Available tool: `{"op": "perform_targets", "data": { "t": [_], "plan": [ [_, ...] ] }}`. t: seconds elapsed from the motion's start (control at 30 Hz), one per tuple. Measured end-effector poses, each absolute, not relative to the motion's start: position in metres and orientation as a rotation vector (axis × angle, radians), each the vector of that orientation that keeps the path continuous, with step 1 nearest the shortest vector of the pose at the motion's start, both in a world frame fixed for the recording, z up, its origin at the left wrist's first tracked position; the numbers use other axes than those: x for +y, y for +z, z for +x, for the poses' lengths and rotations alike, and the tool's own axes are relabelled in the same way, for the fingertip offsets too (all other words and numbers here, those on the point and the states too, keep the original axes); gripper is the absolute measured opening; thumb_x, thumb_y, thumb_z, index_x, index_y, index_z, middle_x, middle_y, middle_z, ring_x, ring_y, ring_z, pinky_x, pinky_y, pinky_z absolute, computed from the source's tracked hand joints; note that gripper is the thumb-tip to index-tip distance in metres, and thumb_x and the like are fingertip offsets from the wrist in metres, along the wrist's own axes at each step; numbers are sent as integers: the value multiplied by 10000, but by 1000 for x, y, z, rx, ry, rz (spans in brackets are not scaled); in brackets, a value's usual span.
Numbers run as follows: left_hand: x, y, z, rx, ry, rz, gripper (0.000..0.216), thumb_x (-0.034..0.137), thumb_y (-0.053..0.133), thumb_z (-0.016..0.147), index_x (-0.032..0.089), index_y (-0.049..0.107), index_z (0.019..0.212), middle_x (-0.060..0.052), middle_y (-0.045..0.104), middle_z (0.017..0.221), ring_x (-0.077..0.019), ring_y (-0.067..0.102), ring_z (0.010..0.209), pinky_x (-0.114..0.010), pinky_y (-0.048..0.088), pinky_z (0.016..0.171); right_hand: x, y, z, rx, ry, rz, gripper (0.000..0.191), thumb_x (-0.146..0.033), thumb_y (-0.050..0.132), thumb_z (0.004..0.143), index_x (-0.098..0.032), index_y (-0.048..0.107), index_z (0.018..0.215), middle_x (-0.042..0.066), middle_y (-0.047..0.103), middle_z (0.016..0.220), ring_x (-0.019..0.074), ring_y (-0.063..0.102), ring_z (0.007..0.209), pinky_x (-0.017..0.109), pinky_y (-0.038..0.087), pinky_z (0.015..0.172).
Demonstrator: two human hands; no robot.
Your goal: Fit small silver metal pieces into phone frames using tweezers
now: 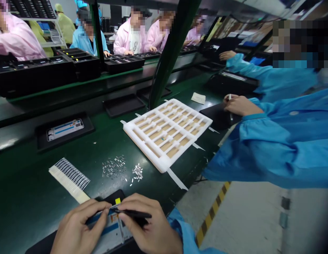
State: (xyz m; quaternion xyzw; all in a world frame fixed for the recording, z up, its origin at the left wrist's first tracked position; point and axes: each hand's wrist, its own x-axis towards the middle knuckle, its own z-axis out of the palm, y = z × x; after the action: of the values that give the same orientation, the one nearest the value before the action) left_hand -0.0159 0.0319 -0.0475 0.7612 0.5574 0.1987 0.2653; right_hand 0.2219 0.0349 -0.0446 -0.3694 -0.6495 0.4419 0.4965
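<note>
At the bottom of the view a silver phone frame [107, 241] with blue strips lies over a black tray [43, 243]. My left hand [76, 227] is closed, thumb and forefinger pinched at the frame's upper edge. Black tweezers [138, 213] are gripped in my right hand [155, 225], their tips at that same edge near the left fingertips. Whether a small part sits between the tips is hidden. A yellow tab [117, 201] sticks up just behind. Beyond my hands are a pile of small shiny metal pieces [137, 171] and scattered smaller ones [113, 166].
A sheet with dark strips [71, 173] lies left. A white foam tray [165, 164] is taped to the green bench [18, 183]. Another phone frame [65, 129] rests in a black tray. A green post [169, 53] rises mid-bench. On the right sits a co-worker in blue [282, 137].
</note>
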Motion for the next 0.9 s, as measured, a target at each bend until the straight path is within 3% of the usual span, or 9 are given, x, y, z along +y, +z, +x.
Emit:
{"op": "perform_targets", "data": {
  "t": [0.37, 0.63, 0.9],
  "plan": [
    [32, -46, -14, 1524, 550, 2121, 237, 466, 655, 1031, 363, 825, 1159, 49, 849, 1010, -117, 835, 872, -106, 619, 754, 34, -51, 223, -1668, 1009, -840, 197, -75, 720, 973, -106, 820, 1141, 162, 829, 1049, 219, 817, 938, 281, 670, 869],
    [32, -37, -14, 1519, 498, 2226, 250, 446, 616, 1046, 362, 800, 1194, 55, 853, 1028, -118, 841, 879, -126, 643, 759, 33, -50, 225, -1949, 671, -777, 221, -95, 648, 1057, -138, 733, 1257, 135, 819, 1124, 220, 779, 965, 315, 652, 898],
    [30, -31, -22, 1372, 540, 2448, 409, 363, 476, 1111, 275, 565, 1501, -12, 849, 1166, -125, 843, 987, -135, 642, 828, 34, -54, 226, -1891, 719, -790, 201, -115, 655, 1057, -157, 736, 1236, 120, 811, 1106, 213, 775, 966, 307, 643, 901]
  ]
}}
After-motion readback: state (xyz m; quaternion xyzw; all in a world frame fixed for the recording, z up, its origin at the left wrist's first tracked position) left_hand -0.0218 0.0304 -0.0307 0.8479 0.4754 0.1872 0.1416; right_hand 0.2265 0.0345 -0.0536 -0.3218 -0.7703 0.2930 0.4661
